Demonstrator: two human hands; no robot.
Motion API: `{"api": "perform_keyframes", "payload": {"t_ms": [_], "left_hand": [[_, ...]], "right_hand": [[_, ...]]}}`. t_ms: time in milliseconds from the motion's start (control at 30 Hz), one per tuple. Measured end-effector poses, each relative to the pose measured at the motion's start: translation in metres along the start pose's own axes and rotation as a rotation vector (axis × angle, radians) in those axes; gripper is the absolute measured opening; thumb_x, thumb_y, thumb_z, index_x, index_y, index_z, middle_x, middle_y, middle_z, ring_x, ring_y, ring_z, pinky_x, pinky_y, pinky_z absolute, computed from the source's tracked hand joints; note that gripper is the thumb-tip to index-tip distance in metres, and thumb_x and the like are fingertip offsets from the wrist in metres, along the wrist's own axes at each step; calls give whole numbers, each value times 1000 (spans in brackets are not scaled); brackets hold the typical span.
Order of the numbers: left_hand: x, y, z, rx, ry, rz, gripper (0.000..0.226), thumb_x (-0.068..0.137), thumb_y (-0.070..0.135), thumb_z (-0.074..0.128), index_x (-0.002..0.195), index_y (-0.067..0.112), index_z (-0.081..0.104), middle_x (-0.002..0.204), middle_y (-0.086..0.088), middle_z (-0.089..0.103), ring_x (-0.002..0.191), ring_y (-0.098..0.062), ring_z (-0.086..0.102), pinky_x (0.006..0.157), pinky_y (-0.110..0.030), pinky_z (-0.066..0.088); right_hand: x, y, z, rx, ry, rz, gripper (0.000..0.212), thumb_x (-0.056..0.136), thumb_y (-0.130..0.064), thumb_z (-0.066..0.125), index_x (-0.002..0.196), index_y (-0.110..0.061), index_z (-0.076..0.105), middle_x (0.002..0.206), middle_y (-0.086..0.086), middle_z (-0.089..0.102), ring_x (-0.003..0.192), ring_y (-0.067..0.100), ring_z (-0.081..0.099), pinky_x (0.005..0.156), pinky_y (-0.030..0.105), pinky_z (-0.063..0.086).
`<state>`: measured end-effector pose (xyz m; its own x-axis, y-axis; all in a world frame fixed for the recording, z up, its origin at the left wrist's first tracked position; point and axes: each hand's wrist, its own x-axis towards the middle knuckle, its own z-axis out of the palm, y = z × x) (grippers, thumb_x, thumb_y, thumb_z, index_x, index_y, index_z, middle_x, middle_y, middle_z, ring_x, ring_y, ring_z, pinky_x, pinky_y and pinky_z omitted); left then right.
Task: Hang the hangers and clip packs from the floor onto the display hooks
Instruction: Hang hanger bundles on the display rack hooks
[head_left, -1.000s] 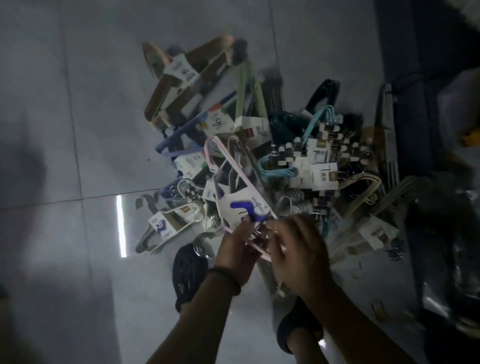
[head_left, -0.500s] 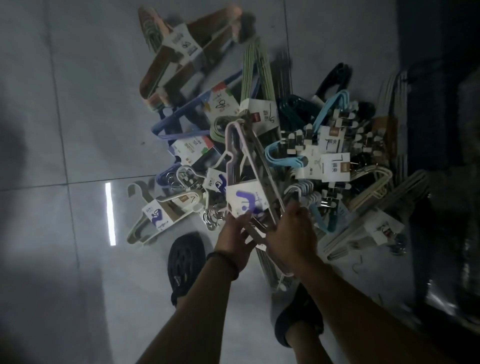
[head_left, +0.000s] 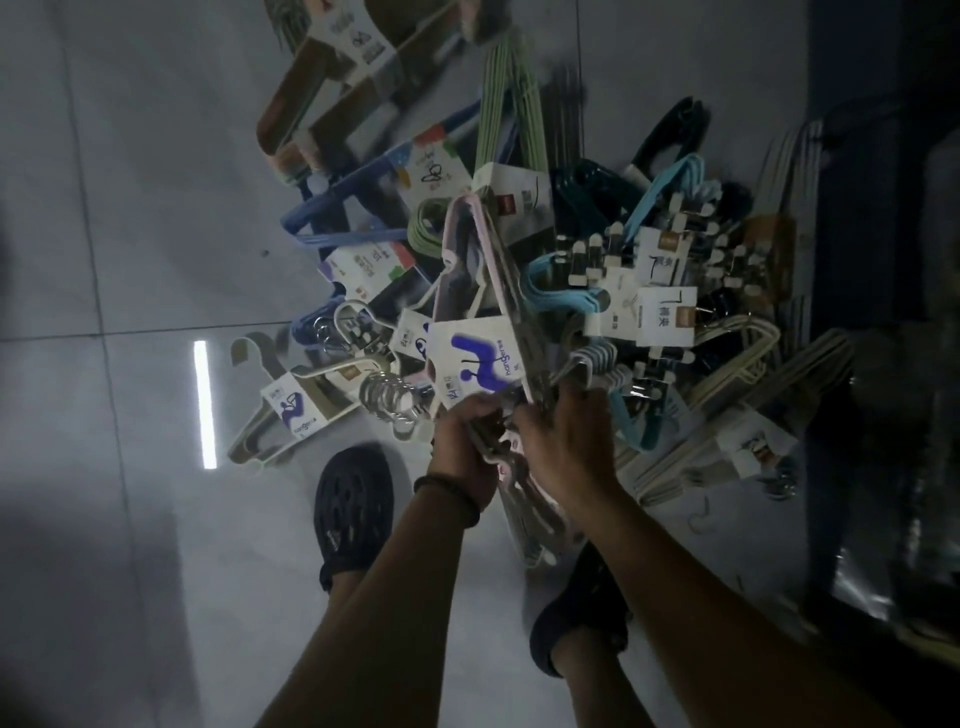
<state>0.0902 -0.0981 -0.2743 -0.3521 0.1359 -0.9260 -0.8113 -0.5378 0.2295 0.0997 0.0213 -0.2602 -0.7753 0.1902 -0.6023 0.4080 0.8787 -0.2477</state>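
A pink hanger pack (head_left: 470, 291) with a white card bearing a blue figure is lifted over the pile on the floor. My left hand (head_left: 462, 441) and my right hand (head_left: 558, 447) both grip its hook end, side by side. Under it lies a heap of packs: blue hangers (head_left: 353, 208), green hangers (head_left: 506, 109), brown hangers (head_left: 322, 104), light-blue hangers (head_left: 660, 197) and clip packs (head_left: 660, 291) with white cards. A white hanger pack (head_left: 291, 410) lies at the left. The display hooks are out of view.
Grey tiled floor (head_left: 130, 208) spreads to the left, with a bright light reflection (head_left: 205, 405). My two dark shoes (head_left: 353, 509) stand just below the pile. A dark shelf base (head_left: 883, 260) runs along the right edge. Cream hangers (head_left: 727, 431) lie near it.
The pink pack has swung from leaning left to nearly upright. Both hands closed tighter round its hook end. The view moved closer to the pile.
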Motion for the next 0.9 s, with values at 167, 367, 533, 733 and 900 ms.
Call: {"api": "perform_keyframes", "payload": {"t_ms": [167,367,533,733,900], "left_hand": [[-56,37,8,256,101,165,67,68,13,65,133,1,56,99,-24,69,69,-27,62,55,-32,50],[-182,135,58,756,29,395,46,86,-11,65,125,12,56,103,-12,74,66,-8,69,49,-19,50],[-336,217,152,1271,-162,537,69,60,24,84,124,23,59,103,7,74,97,-15,71,84,-39,61],[-518,258,280,1716,-277,731,52,62,46,78,110,42,59,107,2,71,100,-26,68,88,-43,57],[-663,251,351,1982,277,1357,61,74,62,73,128,43,54,141,-6,58,137,-34,52,117,-60,36]], "right_hand": [[-41,-29,-42,575,-89,97,16,87,-24,76,96,-12,73,92,12,69,82,24,67,68,33,53],[-111,-63,-199,712,122,-230,103,74,-58,77,158,-40,21,154,-6,26,139,15,37,106,38,49],[-154,-95,-407,166,311,-481,102,65,-63,81,152,-30,40,157,1,27,149,28,23,118,54,33],[-261,-104,-606,79,-68,-448,61,58,-66,91,105,-38,64,105,-16,66,98,11,64,86,27,55],[-371,-76,-682,653,110,-383,29,64,-36,100,80,-43,76,82,-20,76,79,-4,71,77,25,60]]}}
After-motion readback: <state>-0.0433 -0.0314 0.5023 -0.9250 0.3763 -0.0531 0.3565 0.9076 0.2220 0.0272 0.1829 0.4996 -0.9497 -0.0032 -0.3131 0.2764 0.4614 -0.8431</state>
